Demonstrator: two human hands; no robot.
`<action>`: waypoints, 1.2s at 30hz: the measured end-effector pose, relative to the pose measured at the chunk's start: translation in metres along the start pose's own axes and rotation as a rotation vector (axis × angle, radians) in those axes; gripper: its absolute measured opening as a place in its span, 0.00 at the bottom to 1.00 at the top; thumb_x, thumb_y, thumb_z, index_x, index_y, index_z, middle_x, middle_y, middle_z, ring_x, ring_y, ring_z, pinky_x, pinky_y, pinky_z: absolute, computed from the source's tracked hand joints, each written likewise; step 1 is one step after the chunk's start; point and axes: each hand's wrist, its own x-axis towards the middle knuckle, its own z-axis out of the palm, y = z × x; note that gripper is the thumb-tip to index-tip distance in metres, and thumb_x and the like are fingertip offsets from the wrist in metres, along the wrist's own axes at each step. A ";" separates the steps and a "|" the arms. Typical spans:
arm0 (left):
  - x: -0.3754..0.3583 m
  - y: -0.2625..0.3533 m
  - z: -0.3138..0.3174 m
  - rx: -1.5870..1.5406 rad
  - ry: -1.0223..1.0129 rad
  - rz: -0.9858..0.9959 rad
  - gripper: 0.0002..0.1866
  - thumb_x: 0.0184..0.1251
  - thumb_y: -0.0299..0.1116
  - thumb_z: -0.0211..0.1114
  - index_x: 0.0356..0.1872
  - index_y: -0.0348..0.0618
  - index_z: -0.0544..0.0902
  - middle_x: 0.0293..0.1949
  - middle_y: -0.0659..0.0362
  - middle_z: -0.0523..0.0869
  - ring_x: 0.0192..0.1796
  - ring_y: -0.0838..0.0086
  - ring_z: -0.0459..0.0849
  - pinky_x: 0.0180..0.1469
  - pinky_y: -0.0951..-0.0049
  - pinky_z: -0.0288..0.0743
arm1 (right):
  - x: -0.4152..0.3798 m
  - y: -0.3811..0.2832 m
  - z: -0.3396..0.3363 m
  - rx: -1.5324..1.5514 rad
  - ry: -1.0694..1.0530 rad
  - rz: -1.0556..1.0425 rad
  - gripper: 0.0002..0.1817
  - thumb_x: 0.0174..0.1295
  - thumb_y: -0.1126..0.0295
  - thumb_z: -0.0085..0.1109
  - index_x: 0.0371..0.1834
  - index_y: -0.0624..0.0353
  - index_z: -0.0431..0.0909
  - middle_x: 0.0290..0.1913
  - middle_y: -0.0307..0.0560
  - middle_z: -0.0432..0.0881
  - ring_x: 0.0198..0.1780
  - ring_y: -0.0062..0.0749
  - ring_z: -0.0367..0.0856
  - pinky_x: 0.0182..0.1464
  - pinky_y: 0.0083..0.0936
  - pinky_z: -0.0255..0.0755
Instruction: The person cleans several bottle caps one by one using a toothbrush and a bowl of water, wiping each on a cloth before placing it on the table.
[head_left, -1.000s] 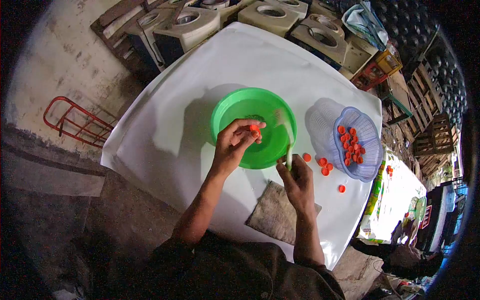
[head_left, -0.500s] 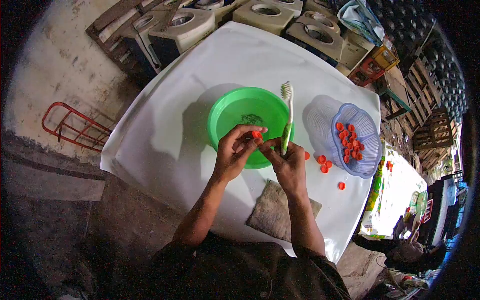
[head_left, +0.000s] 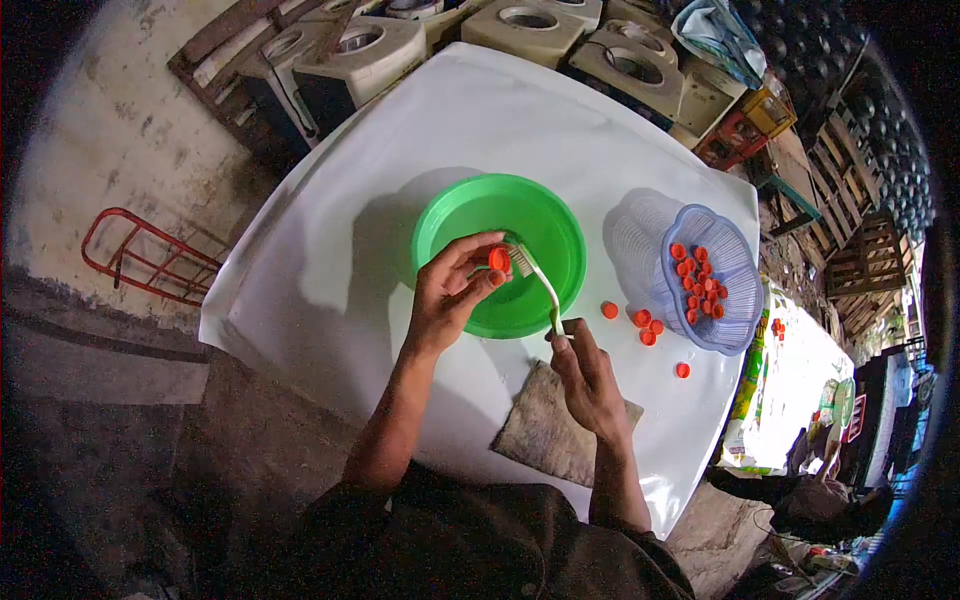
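Observation:
Over the green basin [head_left: 440,215], my left hand [head_left: 446,295] pinches a red cap [head_left: 499,259] between thumb and fingers. A toothbrush [head_left: 545,284] is gripped by the handle in my right hand [head_left: 585,382], its bristles beside the cap. Water fills part of the basin. Several loose red caps [head_left: 641,318] lie on the white table to the right. Beyond them a blue plastic basket [head_left: 738,275] holds several more red caps. A grey-brown cloth [head_left: 545,425] lies below my right hand.
The white tabletop [head_left: 330,300] spreads around the basin. Old casings with round openings [head_left: 628,68] line its far edge. A red metal frame [head_left: 150,258] stands at left. Crates [head_left: 735,135] and wooden pallets are at the right. A person [head_left: 815,505] is at the lower right.
My right hand has moved down and right, and the toothbrush has swung from upright to bristles beside the cap. My left hand has shifted slightly left with the cap, now turned more to view.

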 end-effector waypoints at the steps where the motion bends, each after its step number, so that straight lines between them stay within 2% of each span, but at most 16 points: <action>1: 0.000 -0.001 0.000 -0.004 -0.004 0.003 0.19 0.66 0.25 0.68 0.57 0.33 0.78 0.55 0.50 0.82 0.59 0.67 0.81 0.60 0.67 0.79 | -0.002 -0.001 0.004 -0.016 0.025 -0.054 0.13 0.75 0.65 0.48 0.44 0.68 0.71 0.23 0.45 0.73 0.26 0.25 0.67 0.30 0.28 0.64; 3: 0.001 -0.007 -0.001 -0.012 -0.014 0.016 0.19 0.65 0.25 0.69 0.55 0.32 0.78 0.53 0.49 0.83 0.58 0.66 0.81 0.60 0.66 0.79 | -0.006 -0.009 0.006 -0.057 0.045 -0.090 0.10 0.74 0.69 0.49 0.47 0.67 0.73 0.25 0.51 0.75 0.26 0.31 0.70 0.31 0.30 0.66; 6: -0.002 -0.010 -0.006 -0.012 0.047 0.039 0.19 0.63 0.26 0.70 0.54 0.34 0.79 0.50 0.49 0.86 0.53 0.65 0.85 0.59 0.65 0.78 | -0.006 -0.003 -0.003 -0.143 0.063 -0.146 0.08 0.72 0.72 0.52 0.45 0.67 0.74 0.25 0.55 0.75 0.23 0.34 0.71 0.30 0.30 0.66; 7: -0.003 -0.011 -0.007 -0.013 0.012 0.023 0.19 0.62 0.25 0.70 0.53 0.34 0.79 0.50 0.49 0.86 0.53 0.65 0.85 0.60 0.64 0.78 | -0.006 -0.010 -0.004 -0.181 0.081 -0.078 0.07 0.70 0.74 0.54 0.44 0.67 0.75 0.25 0.57 0.76 0.22 0.37 0.71 0.29 0.30 0.66; 9: -0.005 -0.013 -0.008 -0.016 -0.063 -0.012 0.18 0.61 0.24 0.71 0.53 0.34 0.79 0.50 0.48 0.86 0.52 0.64 0.86 0.60 0.63 0.78 | -0.006 -0.011 0.000 -0.166 0.109 -0.126 0.07 0.70 0.74 0.55 0.43 0.67 0.75 0.23 0.55 0.75 0.21 0.36 0.71 0.28 0.29 0.65; 12: -0.001 -0.009 -0.001 -0.092 0.012 -0.002 0.17 0.63 0.21 0.69 0.52 0.32 0.79 0.49 0.46 0.86 0.50 0.66 0.87 0.56 0.66 0.83 | -0.006 -0.012 0.003 -0.142 0.098 -0.155 0.07 0.69 0.74 0.55 0.44 0.68 0.75 0.21 0.53 0.74 0.20 0.34 0.71 0.27 0.29 0.65; 16: 0.000 -0.013 -0.012 -0.115 0.030 0.033 0.17 0.63 0.24 0.69 0.52 0.33 0.79 0.47 0.47 0.86 0.45 0.67 0.88 0.52 0.66 0.84 | -0.004 -0.013 -0.001 -0.186 0.095 -0.134 0.08 0.69 0.74 0.55 0.45 0.67 0.76 0.20 0.52 0.73 0.20 0.32 0.68 0.27 0.29 0.64; 20: 0.000 -0.015 -0.002 -0.127 0.009 -0.038 0.17 0.65 0.32 0.70 0.51 0.35 0.79 0.46 0.48 0.87 0.45 0.66 0.87 0.49 0.64 0.83 | -0.001 -0.013 0.002 -0.147 0.110 -0.159 0.08 0.68 0.73 0.57 0.46 0.66 0.76 0.19 0.51 0.72 0.20 0.31 0.67 0.26 0.29 0.63; 22: 0.001 -0.014 -0.005 -0.115 0.036 0.005 0.16 0.67 0.32 0.68 0.52 0.34 0.79 0.47 0.48 0.87 0.45 0.66 0.87 0.51 0.65 0.83 | -0.001 -0.013 0.000 -0.147 0.073 -0.158 0.08 0.68 0.74 0.57 0.46 0.66 0.76 0.20 0.52 0.73 0.20 0.31 0.68 0.26 0.29 0.64; 25: -0.001 -0.019 -0.010 -0.058 -0.016 0.016 0.16 0.70 0.31 0.66 0.54 0.34 0.79 0.47 0.48 0.87 0.46 0.67 0.87 0.52 0.66 0.83 | 0.004 -0.008 -0.001 -0.214 0.130 -0.159 0.08 0.68 0.74 0.57 0.46 0.66 0.76 0.21 0.53 0.74 0.20 0.31 0.69 0.26 0.29 0.64; 28: 0.000 -0.015 -0.005 -0.140 0.006 -0.073 0.16 0.71 0.33 0.65 0.54 0.34 0.79 0.47 0.48 0.87 0.46 0.67 0.87 0.54 0.66 0.82 | 0.002 -0.013 0.003 -0.196 0.065 -0.126 0.10 0.67 0.72 0.58 0.49 0.63 0.75 0.31 0.65 0.82 0.33 0.61 0.82 0.33 0.42 0.74; 29: 0.001 -0.013 -0.005 -0.143 0.025 0.010 0.16 0.71 0.33 0.64 0.54 0.35 0.79 0.47 0.48 0.87 0.46 0.66 0.87 0.54 0.66 0.82 | 0.002 -0.014 0.001 -0.200 0.061 -0.128 0.10 0.67 0.72 0.58 0.49 0.63 0.75 0.31 0.65 0.82 0.33 0.61 0.82 0.33 0.42 0.74; 32: 0.002 -0.021 -0.014 -0.111 0.058 0.037 0.17 0.70 0.35 0.65 0.53 0.33 0.79 0.49 0.46 0.86 0.48 0.62 0.86 0.50 0.63 0.82 | 0.005 -0.013 -0.002 -0.213 0.070 -0.151 0.10 0.66 0.73 0.58 0.49 0.63 0.75 0.30 0.64 0.81 0.32 0.61 0.82 0.32 0.42 0.74; 34: -0.002 -0.024 -0.012 -0.070 0.023 -0.013 0.18 0.70 0.35 0.65 0.54 0.34 0.79 0.49 0.47 0.86 0.50 0.62 0.86 0.50 0.62 0.82 | 0.008 -0.009 0.002 -0.220 0.115 -0.189 0.10 0.66 0.73 0.59 0.49 0.64 0.75 0.29 0.63 0.81 0.31 0.61 0.81 0.32 0.43 0.73; 35: -0.002 -0.025 -0.010 -0.104 0.016 -0.032 0.17 0.70 0.35 0.65 0.54 0.34 0.79 0.48 0.48 0.86 0.50 0.62 0.86 0.50 0.62 0.82 | 0.007 -0.010 0.007 -0.173 0.133 -0.198 0.09 0.67 0.75 0.58 0.48 0.66 0.76 0.22 0.57 0.76 0.21 0.38 0.75 0.28 0.30 0.68; 36: -0.001 -0.025 -0.008 -0.140 0.008 -0.051 0.17 0.70 0.35 0.65 0.54 0.34 0.79 0.48 0.48 0.86 0.50 0.62 0.86 0.50 0.62 0.82 | 0.006 -0.009 0.007 -0.173 0.104 -0.194 0.09 0.67 0.75 0.58 0.47 0.66 0.76 0.22 0.57 0.77 0.21 0.39 0.75 0.28 0.30 0.68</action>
